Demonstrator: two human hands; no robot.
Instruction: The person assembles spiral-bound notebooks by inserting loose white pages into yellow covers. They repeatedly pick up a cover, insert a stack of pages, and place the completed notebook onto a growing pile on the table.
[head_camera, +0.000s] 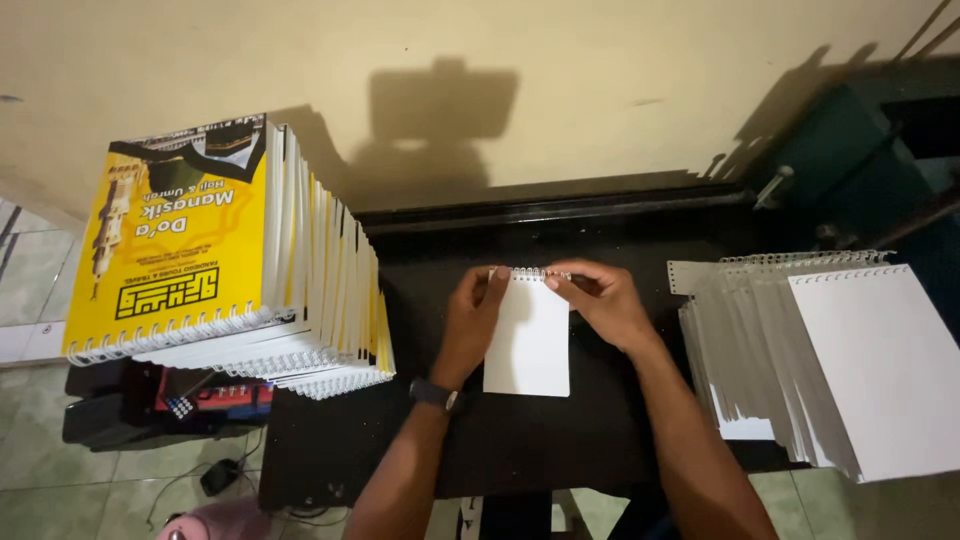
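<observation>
1. Hands meet at the top edge of a small white booklet (527, 340) that lies flat near the middle of a black bench (500, 440), close to the bench's far edge.
2. The left hand (473, 318) rests along the booklet's left side, its fingertips pinched on the top left corner where a wire spiral binding (540, 272) runs across.
3. The right hand (600, 300) comes in from the right, its fingers closed on the right end of that same wire binding.
4. A dark wristwatch (436, 395) sits on the left wrist.
5. At the bench's left edge a tall stack of spiral-bound books with yellow covers (230, 260) leans and fans out, the bindings facing the near side and partly overhanging the bench.
6. At the right edge a fanned stack of plain white punched sheets (820, 360) lies with its holes along the far side; its near right corner hangs past the bench.
7. Behind the bench stands a pale wall (300, 60), carrying a blocky shadow.
8. Below, at the left, tiled floor (60, 480) and dark clutter show.
</observation>
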